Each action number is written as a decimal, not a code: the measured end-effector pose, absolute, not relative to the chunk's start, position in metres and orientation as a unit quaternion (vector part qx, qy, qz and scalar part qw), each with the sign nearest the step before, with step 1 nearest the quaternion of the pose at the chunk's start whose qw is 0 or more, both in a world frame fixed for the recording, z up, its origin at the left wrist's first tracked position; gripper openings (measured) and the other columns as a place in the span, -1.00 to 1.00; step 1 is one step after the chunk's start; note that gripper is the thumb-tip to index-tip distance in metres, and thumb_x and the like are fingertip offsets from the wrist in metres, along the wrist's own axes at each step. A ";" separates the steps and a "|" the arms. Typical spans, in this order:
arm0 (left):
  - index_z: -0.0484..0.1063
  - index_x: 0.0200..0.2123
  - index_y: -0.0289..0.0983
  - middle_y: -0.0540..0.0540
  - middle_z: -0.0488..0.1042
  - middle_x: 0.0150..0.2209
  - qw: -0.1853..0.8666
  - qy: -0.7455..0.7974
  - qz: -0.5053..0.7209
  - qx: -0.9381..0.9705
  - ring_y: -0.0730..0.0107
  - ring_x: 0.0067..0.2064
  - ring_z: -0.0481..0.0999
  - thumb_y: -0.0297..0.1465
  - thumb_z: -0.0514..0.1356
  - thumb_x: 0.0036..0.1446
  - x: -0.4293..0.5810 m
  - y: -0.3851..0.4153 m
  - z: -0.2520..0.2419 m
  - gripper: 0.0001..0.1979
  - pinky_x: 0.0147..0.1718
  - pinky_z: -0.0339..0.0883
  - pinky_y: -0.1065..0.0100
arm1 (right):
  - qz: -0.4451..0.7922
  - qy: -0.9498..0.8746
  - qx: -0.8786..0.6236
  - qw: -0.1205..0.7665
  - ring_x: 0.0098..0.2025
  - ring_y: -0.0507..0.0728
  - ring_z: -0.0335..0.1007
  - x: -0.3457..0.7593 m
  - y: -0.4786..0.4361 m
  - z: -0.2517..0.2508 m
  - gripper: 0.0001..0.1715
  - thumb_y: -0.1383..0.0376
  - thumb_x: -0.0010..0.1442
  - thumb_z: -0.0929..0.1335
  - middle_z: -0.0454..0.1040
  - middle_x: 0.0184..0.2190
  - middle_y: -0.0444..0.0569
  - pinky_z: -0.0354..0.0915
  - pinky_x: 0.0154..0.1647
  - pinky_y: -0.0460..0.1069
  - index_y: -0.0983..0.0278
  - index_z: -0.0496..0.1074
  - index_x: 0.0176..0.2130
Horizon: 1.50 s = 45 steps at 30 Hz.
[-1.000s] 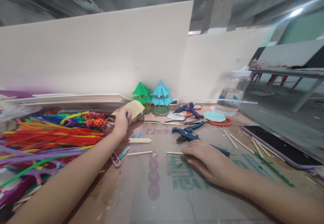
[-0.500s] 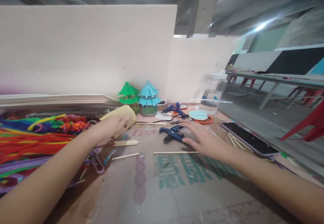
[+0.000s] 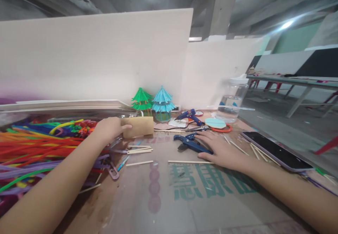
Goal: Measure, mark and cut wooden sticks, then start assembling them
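My left hand (image 3: 109, 131) pinches the left end of a tan rectangular sheet (image 3: 141, 127), standing on edge and facing me. My right hand (image 3: 223, 151) lies palm down with its fingers apart, against the handle end of a blue hand cutter (image 3: 190, 143) on the table. It does not wrap round the tool. A thin wooden stick (image 3: 185, 162) lies in front of the cutter, its right end by my right hand. Several short sticks (image 3: 139, 151) are grouped below the sheet, with a single stick (image 3: 139, 163) nearer me.
Colourful pipe cleaners (image 3: 52, 144) heap up at left. Behind stand a green model pavilion (image 3: 142, 100), a blue model pavilion (image 3: 162, 102), a glue gun (image 3: 190, 116) and a water bottle (image 3: 232, 100). Orange-handled scissors (image 3: 224, 128) and a phone (image 3: 276, 150) lie at right.
My left hand has turned the tan sheet from a curved slant to upright and flat towards me. My right hand stays by the cutter. The whole view has shifted slightly.
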<state>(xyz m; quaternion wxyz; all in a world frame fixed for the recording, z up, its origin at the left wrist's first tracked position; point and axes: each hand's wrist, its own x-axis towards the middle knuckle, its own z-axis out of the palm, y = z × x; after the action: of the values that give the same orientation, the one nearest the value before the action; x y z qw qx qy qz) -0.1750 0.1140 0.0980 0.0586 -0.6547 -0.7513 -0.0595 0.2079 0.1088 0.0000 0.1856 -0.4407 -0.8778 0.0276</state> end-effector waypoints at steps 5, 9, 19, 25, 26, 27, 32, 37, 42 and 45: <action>0.46 -0.34 -0.30 -0.04 0.56 -0.35 0.054 -0.740 -0.048 -0.669 0.33 -0.28 0.55 -0.18 0.16 0.21 -0.162 0.112 0.108 -0.72 -0.22 0.40 0.27 | 0.021 -0.881 -0.436 0.184 0.26 0.40 0.19 0.207 0.109 0.001 -0.33 0.02 0.18 0.35 0.32 0.20 0.24 0.13 0.24 0.35 0.33 0.37 0.16; 0.43 -0.21 -0.26 -0.07 0.60 -0.31 0.118 -0.724 -0.114 -0.670 0.28 -0.27 0.58 -0.15 -0.04 0.28 -0.155 0.098 0.123 -0.64 -0.32 0.36 0.37 | 0.015 -0.886 -0.429 0.173 0.23 0.39 0.22 0.206 0.107 0.004 -0.36 0.04 0.19 0.33 0.33 0.19 0.24 0.16 0.23 0.33 0.35 0.38 0.14; 0.52 -0.20 -0.33 -0.35 0.57 -0.14 0.246 -0.693 -0.032 -0.677 -0.06 -0.04 0.52 -0.55 -0.02 0.12 -0.161 0.085 0.119 -0.68 -0.13 0.33 0.15 | 0.031 -0.881 -0.440 0.171 0.26 0.40 0.18 0.205 0.107 0.004 -0.35 0.02 0.18 0.33 0.30 0.22 0.23 0.12 0.25 0.34 0.31 0.37 0.16; 0.52 -0.10 -0.41 -0.44 0.53 -0.07 0.219 -0.679 0.010 -0.701 -0.18 0.00 0.48 -0.59 0.05 -0.01 -0.161 0.082 0.115 -0.60 -0.12 0.34 0.07 | 0.069 -0.866 -0.474 0.143 0.32 0.41 0.07 0.207 0.108 0.015 -0.25 0.01 0.13 0.37 0.18 0.29 0.27 0.06 0.28 0.32 0.36 0.32 0.18; 0.50 -0.07 -0.41 -0.44 0.52 -0.04 0.216 -0.670 0.005 -0.710 -0.19 0.01 0.46 -0.56 0.05 0.02 -0.155 0.079 0.117 -0.59 -0.12 0.33 0.05 | 0.071 -0.866 -0.474 0.143 0.31 0.40 0.08 0.207 0.107 0.018 -0.31 0.02 0.13 0.38 0.19 0.28 0.27 0.08 0.28 0.30 0.35 0.36 0.14; 0.49 -0.05 -0.39 -0.42 0.52 -0.03 0.209 -0.660 -0.001 -0.722 -0.18 0.01 0.46 -0.52 0.05 0.05 -0.148 0.077 0.119 -0.60 -0.13 0.33 0.06 | 0.070 -0.867 -0.472 0.142 0.31 0.39 0.10 0.207 0.106 0.021 -0.40 0.04 0.13 0.38 0.20 0.28 0.25 0.10 0.27 0.28 0.34 0.41 0.06; 0.53 -0.13 -0.18 -0.14 0.62 -0.19 0.122 -0.585 -0.032 -0.801 0.14 -0.21 0.58 -0.24 0.00 0.20 -0.105 0.072 0.110 -0.65 -0.28 0.37 0.27 | 0.041 -0.869 -0.476 0.128 0.30 0.41 0.11 0.203 0.100 0.030 -0.61 0.09 0.16 0.38 0.14 0.31 0.26 0.12 0.25 0.28 0.33 0.49 -0.13; 0.56 -0.18 -0.20 -0.16 0.63 -0.21 0.085 -0.543 -0.063 -0.833 0.12 -0.21 0.58 -0.29 0.03 0.16 -0.083 0.071 0.083 -0.68 -0.28 0.38 0.25 | -0.076 -0.891 -0.419 0.154 0.16 0.41 0.31 0.197 0.101 0.016 -0.82 0.27 0.17 0.36 0.45 0.04 0.33 0.19 0.18 0.35 0.36 0.50 -0.32; 0.44 0.05 -0.17 -0.14 0.51 0.07 0.076 -0.495 -0.141 -0.854 0.14 0.06 0.48 -0.27 0.02 0.23 -0.078 0.070 0.077 -0.62 0.03 0.32 0.21 | -0.144 -0.892 -0.373 0.211 0.08 0.33 0.39 0.198 0.101 0.012 -0.87 0.40 0.16 0.34 0.49 -0.01 0.25 0.26 0.13 0.37 0.32 0.44 -0.23; 0.32 0.16 -0.23 -0.18 0.44 0.15 0.063 -0.472 -0.238 -0.847 0.15 0.15 0.40 -0.20 0.04 0.25 -0.076 0.066 0.078 -0.54 0.14 0.24 0.19 | -0.217 -0.893 -0.321 0.229 0.17 0.32 0.33 0.196 0.089 0.025 -0.82 0.47 0.22 0.27 0.47 0.04 0.24 0.22 0.19 0.38 0.32 0.41 -0.18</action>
<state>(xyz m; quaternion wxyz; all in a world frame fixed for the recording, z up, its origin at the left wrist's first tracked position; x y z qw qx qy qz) -0.0762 0.0660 0.0782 0.0632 -0.8468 -0.4715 -0.2379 0.1958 0.0889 0.0247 0.2290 -0.3207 -0.8930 -0.2173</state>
